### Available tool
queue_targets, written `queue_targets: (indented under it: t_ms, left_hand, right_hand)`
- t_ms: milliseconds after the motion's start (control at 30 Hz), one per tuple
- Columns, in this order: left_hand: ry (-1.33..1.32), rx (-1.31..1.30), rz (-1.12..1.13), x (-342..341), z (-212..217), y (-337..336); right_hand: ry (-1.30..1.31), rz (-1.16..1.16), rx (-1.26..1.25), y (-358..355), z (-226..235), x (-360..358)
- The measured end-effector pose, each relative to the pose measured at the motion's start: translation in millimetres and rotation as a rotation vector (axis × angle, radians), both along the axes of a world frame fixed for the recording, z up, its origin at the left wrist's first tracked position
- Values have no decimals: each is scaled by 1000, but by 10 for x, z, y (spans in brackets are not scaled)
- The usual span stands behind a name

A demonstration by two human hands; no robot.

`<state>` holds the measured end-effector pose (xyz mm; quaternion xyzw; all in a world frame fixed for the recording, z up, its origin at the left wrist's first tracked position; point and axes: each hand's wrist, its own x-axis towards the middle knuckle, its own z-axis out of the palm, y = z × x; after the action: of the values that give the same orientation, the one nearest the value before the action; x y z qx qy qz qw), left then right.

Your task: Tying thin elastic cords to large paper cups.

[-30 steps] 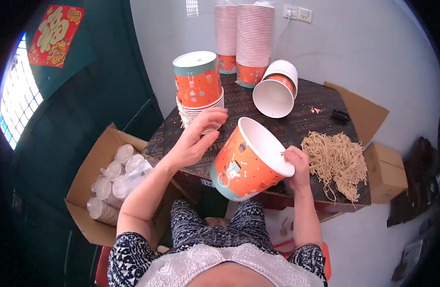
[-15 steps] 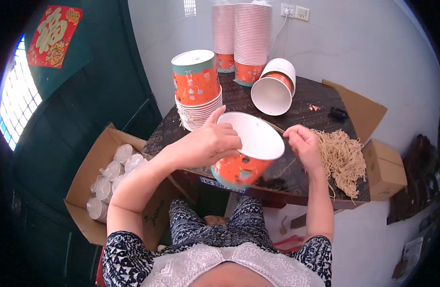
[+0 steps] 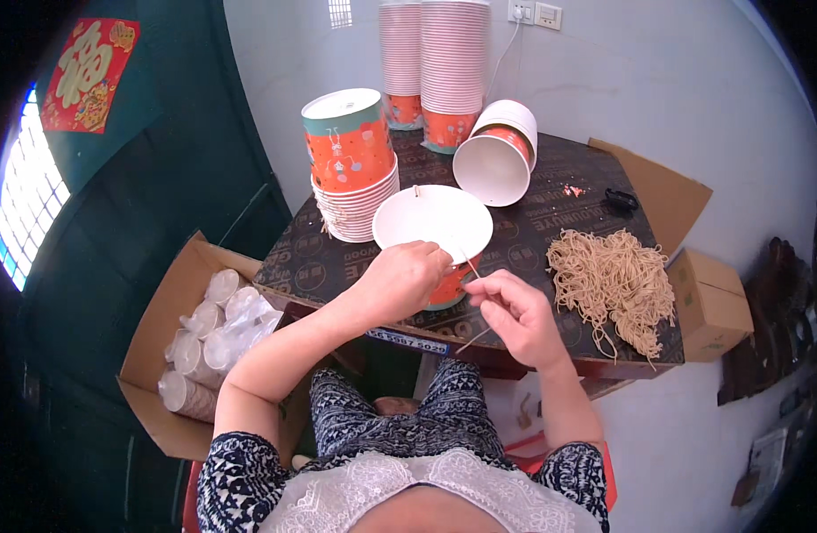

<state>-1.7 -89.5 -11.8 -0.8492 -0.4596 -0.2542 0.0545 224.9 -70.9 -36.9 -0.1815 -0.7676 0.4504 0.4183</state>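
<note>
An orange paper bucket point(image 3: 433, 213) with a white inside stands near the table's front edge, its mouth tilted toward me. My left hand point(image 3: 407, 282) is closed on its near rim, fingertips over the edge. Just right of it, my right hand point(image 3: 515, 311) pinches a thin beige cord point(image 3: 473, 267), which runs to the rim by my left fingertips. A loose end hangs below the right fingers. At the far rim a short bit of cord pokes through the wall. The fingertips of my left hand are partly hidden.
A pile of beige cords point(image 3: 614, 289) lies at the table's right. Left stands a stack of buckets point(image 3: 351, 169); another bucket point(image 3: 493, 169) lies on its side behind. Tall wrapped stacks point(image 3: 453, 62) rise at the back. A carton point(image 3: 155, 355) of bagged round pieces sits lower left.
The bucket has come down onto the table, turned more upright. My left hand moved down to its near rim. My right hand came left and down to the rim with the cord.
</note>
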Motion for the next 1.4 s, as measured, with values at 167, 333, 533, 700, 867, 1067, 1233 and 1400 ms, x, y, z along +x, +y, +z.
queue_targets:
  t_ms: [167,333,533,700,867,1067,1233,1400]
  left_hand:
    - [-272,319,-68,150,-17,-83]
    - [-528,307,-25,267,-212,-361]
    - [-965,-405,-25,454,-534,-452]
    - [-1164,-888,-80,411,-687,-414]
    - [-1122,-852,51,311,-729,-483]
    - [-821,-532,171,303,-725,-480]
    - [-461,-259,114,297,-458,-451]
    - [-459,-228,78,293,-307,-398]
  right_hand:
    - [518,198,-351,-68,-187,-86]
    - [826,268,-571,-55,-221,-258]
    - [963,418,-621,5,-297,-356]
    - [968,291,-570,84,-347,-338]
    - [824,26,-497,186,-435,-244]
    - [41,-715,317,76,-323,-191]
    - [113,-289,312,-270,-185,-243]
    - [17,-303,106,-270,-309,-220]
